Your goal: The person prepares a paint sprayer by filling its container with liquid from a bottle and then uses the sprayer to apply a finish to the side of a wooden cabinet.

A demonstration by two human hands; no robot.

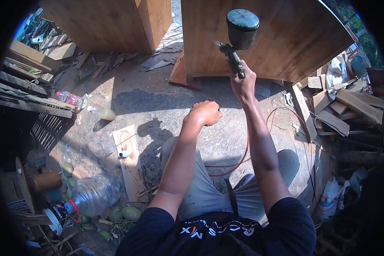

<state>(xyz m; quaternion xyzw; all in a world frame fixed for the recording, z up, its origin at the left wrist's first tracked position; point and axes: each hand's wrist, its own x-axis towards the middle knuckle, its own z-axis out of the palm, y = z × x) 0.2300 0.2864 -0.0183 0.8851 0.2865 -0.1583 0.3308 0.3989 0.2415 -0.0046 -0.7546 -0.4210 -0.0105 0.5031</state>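
My right hand (244, 83) is wrapped around the handle of a spray gun (234, 59), raised in front of a large brown wooden panel (281, 51). A dark-lidded paint cup (242, 30) sits on top of the gun. Its nozzle points left, with a faint pale wisp at the tip. My left hand (204, 114) hangs lower, over the ground, curled into a loose fist. Nothing shows in it, and its fingertips are mostly hidden. A reddish hose (243, 155) runs along the ground below my right forearm.
Another brown wooden piece (102, 25) stands at far left. Bottles (102, 112), a clear cup (103, 148) and a board (130, 170) lie left. A large plastic jug (96, 194) rests near green coconuts (131, 212). Scrap wood (345, 111) is heaped right.
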